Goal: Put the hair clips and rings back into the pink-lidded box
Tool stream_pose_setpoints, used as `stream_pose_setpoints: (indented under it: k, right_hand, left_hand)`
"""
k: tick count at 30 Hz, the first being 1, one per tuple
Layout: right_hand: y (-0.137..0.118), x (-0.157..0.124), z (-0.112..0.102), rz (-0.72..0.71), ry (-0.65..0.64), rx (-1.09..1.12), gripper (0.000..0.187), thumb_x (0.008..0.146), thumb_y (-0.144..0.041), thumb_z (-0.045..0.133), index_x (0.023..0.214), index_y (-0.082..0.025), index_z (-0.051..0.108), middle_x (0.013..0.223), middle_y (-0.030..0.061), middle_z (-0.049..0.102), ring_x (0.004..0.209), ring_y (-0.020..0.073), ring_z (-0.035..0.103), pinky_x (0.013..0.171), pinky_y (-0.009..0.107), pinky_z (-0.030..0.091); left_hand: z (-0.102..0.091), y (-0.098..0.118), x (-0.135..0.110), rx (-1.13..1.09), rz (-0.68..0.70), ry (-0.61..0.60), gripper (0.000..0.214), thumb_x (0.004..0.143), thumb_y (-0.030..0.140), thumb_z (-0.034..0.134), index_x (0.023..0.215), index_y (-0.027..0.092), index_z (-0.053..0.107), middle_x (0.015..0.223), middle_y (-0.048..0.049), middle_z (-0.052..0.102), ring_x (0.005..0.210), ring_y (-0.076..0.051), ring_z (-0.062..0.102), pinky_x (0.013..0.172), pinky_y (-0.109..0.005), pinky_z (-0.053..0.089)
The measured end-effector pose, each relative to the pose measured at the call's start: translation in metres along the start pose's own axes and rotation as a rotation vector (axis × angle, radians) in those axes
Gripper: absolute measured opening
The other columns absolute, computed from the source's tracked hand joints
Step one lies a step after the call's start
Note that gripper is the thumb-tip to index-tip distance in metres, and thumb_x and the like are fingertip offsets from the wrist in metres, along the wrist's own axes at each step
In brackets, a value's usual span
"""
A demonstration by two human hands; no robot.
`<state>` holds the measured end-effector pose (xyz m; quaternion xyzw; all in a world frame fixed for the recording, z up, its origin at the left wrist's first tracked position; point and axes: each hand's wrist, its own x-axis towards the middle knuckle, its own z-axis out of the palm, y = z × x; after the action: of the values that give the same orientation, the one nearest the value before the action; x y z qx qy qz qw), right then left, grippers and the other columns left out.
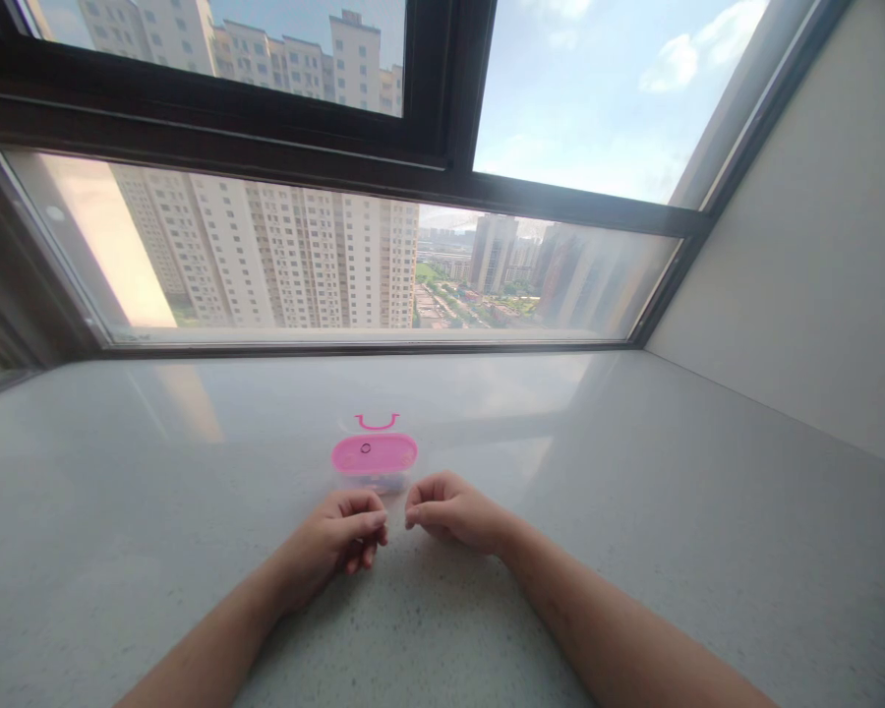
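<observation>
A small box (pixel 374 482) with clear sides and a pink lid (pixel 390 454) stands on the pale speckled counter just beyond my hands. On its lid lies or is drawn a small dark ring (pixel 366 448); which one, I cannot tell. The box's contents are blurred. My left hand (pixel 348 531) rests in front of the box, its fingers curled and the thumb pressed against the index finger. Across a narrow gap, my right hand (pixel 453 509) has its fingers bent inward, thumb and index finger together. Whatever either hand may hold is hidden.
Behind the lid lies a pink curved handle (pixel 377 426). The speckled counter (pixel 634 531) reaches to a dark-framed window (pixel 383 351) at the back, with tall buildings outside. A white wall (pixel 818 295) bounds the right side.
</observation>
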<state>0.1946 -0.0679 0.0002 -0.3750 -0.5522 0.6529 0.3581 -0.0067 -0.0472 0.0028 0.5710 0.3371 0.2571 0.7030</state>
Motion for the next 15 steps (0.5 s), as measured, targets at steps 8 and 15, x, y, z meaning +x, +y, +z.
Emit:
stream_pose_setpoints:
  k: [8, 15]
  right_hand:
    - [-0.0014, -0.0008, 0.0002, -0.021, -0.014, -0.011, 0.015, 0.071, -0.026, 0.065, 0.072, -0.012, 0.059, 0.042, -0.0096, 0.037, 0.037, 0.0031, 0.025, 0.037, 0.020, 0.013]
    - [-0.0024, -0.0018, -0.0003, -0.033, -0.037, -0.024, 0.019, 0.072, -0.028, 0.066, 0.073, -0.011, 0.059, 0.043, -0.0094, 0.038, 0.038, 0.0030, 0.025, 0.038, 0.020, 0.013]
  left_hand:
    - [-0.0013, -0.0015, 0.0006, 0.041, 0.022, -0.002, 0.018, 0.074, 0.028, 0.060, 0.067, 0.012, 0.058, 0.064, -0.0012, 0.059, 0.044, -0.006, 0.047, 0.036, -0.017, 0.025]
    - [-0.0008, 0.0002, -0.0009, 0.109, 0.013, 0.005, 0.019, 0.073, 0.030, 0.062, 0.068, 0.012, 0.060, 0.055, 0.0008, 0.054, 0.043, -0.007, 0.044, 0.038, -0.017, 0.025]
